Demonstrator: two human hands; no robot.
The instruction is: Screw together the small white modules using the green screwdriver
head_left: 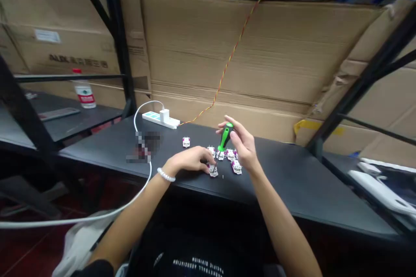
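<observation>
Okay, your right hand is gripping the green-and-black screwdriver, thumb and fingers closing loosely round the handle, some fingers standing off it. The shaft is slanting down, and its tip is pointing at the near white module on the black table; can't tell if it's seating in a screw. Your left hand is reaching in from left of the screwdriver, palm down, fingers curling, thumb and fingertips meeting that module's left edge. Can't tell how hard they're pinching. You're wearing a beaded bracelet on that wrist. A tiny metal-looking piece is lying just right of the screwdriver's tip. More white-and-purple modules are sitting close behind and right of the screwdriver, the nearest right-hand module lying beside your right wrist. A lone module is sitting apart, left of the screwdriver. Farther back and left of it, the power strip is carrying a white plug, with a white cable looping off. Behind the screwdriver, a red-yellow twisted wire is running up the cardboard.
</observation>
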